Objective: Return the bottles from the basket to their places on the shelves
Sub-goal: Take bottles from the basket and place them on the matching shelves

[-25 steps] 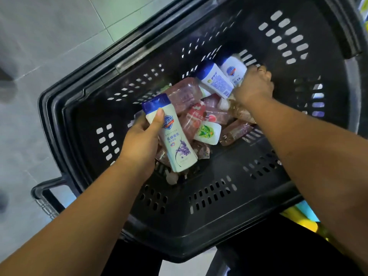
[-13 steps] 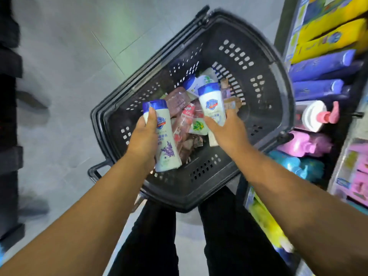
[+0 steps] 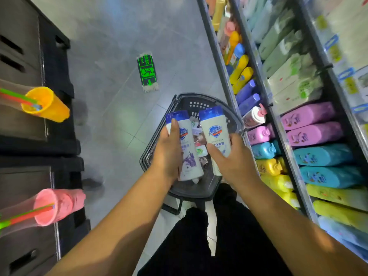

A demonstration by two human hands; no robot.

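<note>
Pointing toward the top of the frame with their blue caps, two white bottles stand side by side at centre frame, above the black basket (image 3: 196,105) on the floor. The left bottle (image 3: 189,156), printed with lavender, has its long axis leaning a little, cap to the upper left and base to the lower right. The right bottle (image 3: 216,132) runs almost straight up the frame, shield logo facing the camera.

Both forearms reach in from the lower corners. The left hand (image 3: 169,154) grips its bottle from the left edge, thumb laid up along the front face toward the cap and fingers wrapped out of sight behind. The right hand (image 3: 233,162) holds its bottle low down, thumb across the lower label, fingers curled round the right edge; the base is hidden behind the palm.

Each bottle sticks up past its hand, cap well clear of the fingers. Smaller bottles (image 3: 199,140) lie in the basket, seen in the gap between the two. The shelves (image 3: 286,156), stocked with coloured bottles, fill the right side of the frame.
</note>
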